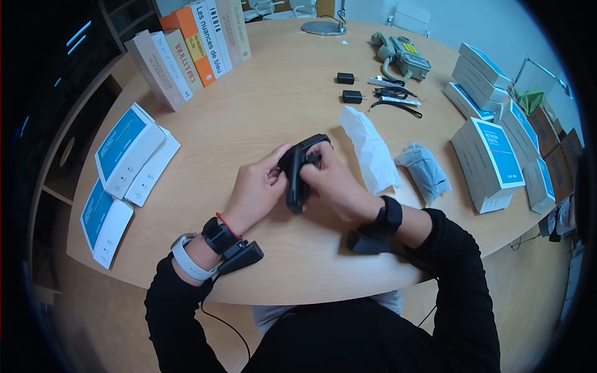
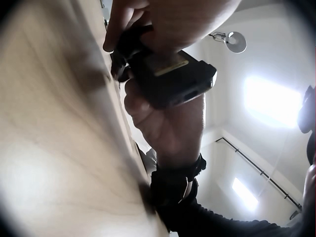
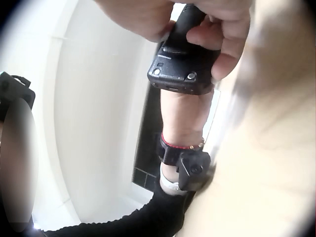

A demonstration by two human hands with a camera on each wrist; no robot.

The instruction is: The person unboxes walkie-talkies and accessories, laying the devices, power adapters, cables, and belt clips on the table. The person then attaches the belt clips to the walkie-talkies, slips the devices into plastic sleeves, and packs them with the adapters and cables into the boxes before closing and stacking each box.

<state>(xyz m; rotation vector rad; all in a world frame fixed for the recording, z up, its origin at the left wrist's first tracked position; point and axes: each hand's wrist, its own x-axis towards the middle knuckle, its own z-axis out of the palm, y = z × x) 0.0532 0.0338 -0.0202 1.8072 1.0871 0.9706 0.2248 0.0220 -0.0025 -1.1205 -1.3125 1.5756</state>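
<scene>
A black handheld device (image 1: 296, 186), shaped like a two-way radio, is held tilted above the wooden table between both hands. My left hand (image 1: 254, 191) grips its left side, the thumb near the top. From the other side my right hand (image 1: 339, 185) holds it, with thumb and fingers bent at its face. In the right wrist view the device (image 3: 180, 74) shows a raised clip-like part and two round metal spots near its end. The left wrist view shows a pale label strip on the device (image 2: 180, 84). The fingers hide much of its middle.
Right of the hands lie a white bag (image 1: 368, 149) and a grey wrapped packet (image 1: 424, 173). Beyond are black plugs (image 1: 352, 97), cables (image 1: 393, 93) and a telephone (image 1: 404, 56). White-blue boxes (image 1: 488, 165) stand right, more boxes (image 1: 127, 152) left, near upright books (image 1: 193, 53).
</scene>
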